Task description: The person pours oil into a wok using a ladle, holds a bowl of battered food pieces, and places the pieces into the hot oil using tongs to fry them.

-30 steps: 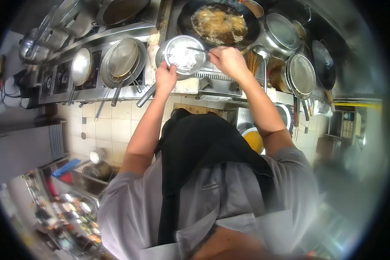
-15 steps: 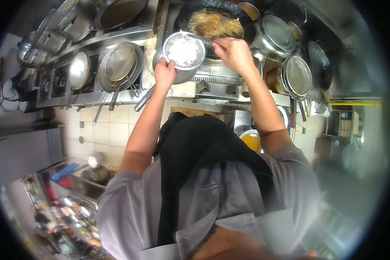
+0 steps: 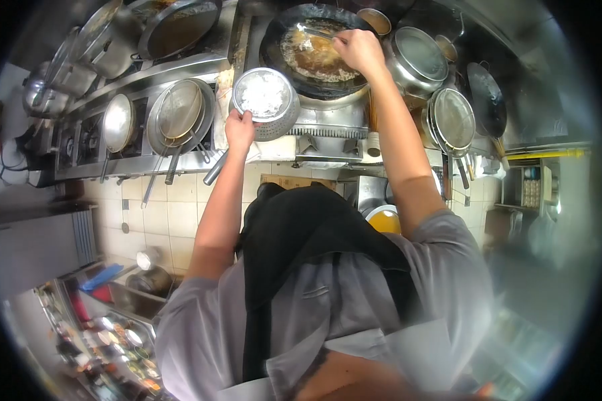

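My left hand [image 3: 240,128] is closed on the near rim of a round metal bowl [image 3: 290,97] holding white, floury pieces [image 3: 262,94]. The bowl is over a perforated strainer [image 3: 277,127], whose handle points down-left. Over the large black wok [image 3: 269,57], my right hand [image 3: 360,51] is closed around metal tongs [image 3: 320,33] that reach left. A small white-coated piece [image 3: 302,28] is at their tip. Bubbling oil [image 3: 314,63] fills the wok, with pale bits floating at its left and foam along the near side.
Left of the bowl, a ladle-like pan [image 3: 118,123] and stacked strainers [image 3: 180,110] rest on the stove. A lidded pot [image 3: 420,53] and more strainers [image 3: 453,119] stand to the right. A bowl of yellow liquid [image 3: 384,219] is low beside my right arm.
My right hand has moved up from beside the bowl to over the wok with the tongs. The bowl in my left hand has shifted left and down, away from the wok.
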Available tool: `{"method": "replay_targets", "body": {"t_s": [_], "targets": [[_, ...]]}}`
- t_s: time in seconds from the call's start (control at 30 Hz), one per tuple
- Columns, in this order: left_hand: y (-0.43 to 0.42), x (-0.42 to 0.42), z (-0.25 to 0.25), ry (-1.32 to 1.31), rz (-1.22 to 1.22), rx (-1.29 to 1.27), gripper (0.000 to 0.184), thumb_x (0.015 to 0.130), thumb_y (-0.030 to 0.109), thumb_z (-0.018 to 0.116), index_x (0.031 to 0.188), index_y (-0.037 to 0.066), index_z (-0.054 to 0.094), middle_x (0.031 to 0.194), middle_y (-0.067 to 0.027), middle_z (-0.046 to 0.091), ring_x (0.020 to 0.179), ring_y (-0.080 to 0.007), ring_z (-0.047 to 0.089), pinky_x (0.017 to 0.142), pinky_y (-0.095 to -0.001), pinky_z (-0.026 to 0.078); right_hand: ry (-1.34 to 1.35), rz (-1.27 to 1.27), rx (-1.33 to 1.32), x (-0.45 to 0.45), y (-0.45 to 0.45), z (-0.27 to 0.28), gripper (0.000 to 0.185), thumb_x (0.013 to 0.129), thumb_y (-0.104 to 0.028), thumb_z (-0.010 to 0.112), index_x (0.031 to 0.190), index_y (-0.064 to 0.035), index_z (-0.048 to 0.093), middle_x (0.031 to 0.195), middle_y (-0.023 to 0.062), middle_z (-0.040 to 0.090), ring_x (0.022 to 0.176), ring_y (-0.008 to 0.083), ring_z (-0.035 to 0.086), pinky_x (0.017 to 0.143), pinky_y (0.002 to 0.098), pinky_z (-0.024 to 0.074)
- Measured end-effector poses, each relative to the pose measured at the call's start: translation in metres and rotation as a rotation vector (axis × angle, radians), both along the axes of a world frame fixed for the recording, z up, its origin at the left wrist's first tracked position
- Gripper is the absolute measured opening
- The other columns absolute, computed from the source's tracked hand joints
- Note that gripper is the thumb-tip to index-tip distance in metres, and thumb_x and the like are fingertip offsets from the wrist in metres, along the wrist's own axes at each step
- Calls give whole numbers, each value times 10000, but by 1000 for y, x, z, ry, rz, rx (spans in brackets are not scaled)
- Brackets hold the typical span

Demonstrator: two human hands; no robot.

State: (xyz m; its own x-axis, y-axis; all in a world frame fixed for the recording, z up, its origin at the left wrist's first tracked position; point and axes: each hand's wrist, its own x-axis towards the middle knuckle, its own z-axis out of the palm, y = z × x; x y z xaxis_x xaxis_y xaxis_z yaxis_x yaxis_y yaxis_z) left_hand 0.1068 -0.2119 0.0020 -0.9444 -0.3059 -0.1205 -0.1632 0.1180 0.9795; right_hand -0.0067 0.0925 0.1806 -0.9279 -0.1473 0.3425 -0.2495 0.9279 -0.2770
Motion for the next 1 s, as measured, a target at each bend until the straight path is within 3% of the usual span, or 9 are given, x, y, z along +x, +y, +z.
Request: {"method": "replay_targets", "body": {"t_s": [0.13,0.17,0.27,0.33,0.4,0.47,0.67,0.87,1.0], "targets": [[-4,7,2,-54,5,-55,217,959,108,553,990,-100,602,849,-186,689,686,-222,716,591,-308,573,-92,-106,53,-58,0,-69,322,897,-372,634,983,-94,773,990,207,728,913,397,704,858,487,557],[-5,6,-1,-48,3,-60,220,957,112,555,985,-101,601,841,-182,691,679,-224,718,588,-307,566,-64,-123,0,-61,-2,-75,321,894,-359,637,995,-74,748,898,263,698,914,439,678,852,508,540],[-2,6,1,54,51,-49,256,939,153,583,851,-84,542,706,-178,658,616,-269,728,545,-361,545,-13,-118,-9,-29,-16,-39,365,906,-412,626,1030,-95,758,996,217,726,902,399,707,834,502,563],[-4,7,-2,5,-18,-117,227,969,122,561,989,-102,598,872,-177,691,711,-223,721,619,-310,590,59,-9,-56,8,-25,-15,319,906,-373,627,1026,-106,756,921,218,724,877,400,703,815,488,563],[1,10,7,21,-17,-72,228,972,124,566,992,-100,603,877,-171,685,728,-226,720,627,-316,605,-48,168,12,39,-30,-5,292,903,-345,632,1012,-104,755,875,220,718,864,395,703,811,482,564],[5,10,10,100,-9,-130,281,950,190,582,846,-70,559,679,-190,666,626,-278,729,585,-384,541,-229,298,80,73,-43,8,272,899,-327,636,972,-92,753,862,212,717,845,384,706,813,481,568],[19,15,30,43,-54,-226,280,944,188,582,846,-74,560,695,-202,671,650,-306,731,624,-408,551,-322,282,156,103,-61,-33,262,904,-274,610,902,-42,733,866,190,721,825,376,704,788,487,569],[23,12,31,50,-63,-218,277,939,187,586,844,-71,556,696,-220,674,672,-326,733,642,-425,553,-183,175,-2,119,-51,-5,261,902,-266,608,892,-34,724,832,217,707,832,392,696,801,488,554],[27,15,42,66,-74,-261,278,941,197,580,849,-65,561,701,-219,677,677,-326,732,669,-431,552,-342,108,47,117,-60,-22,279,874,-274,626,844,-18,730,833,235,705,840,393,700,812,492,556]]}}
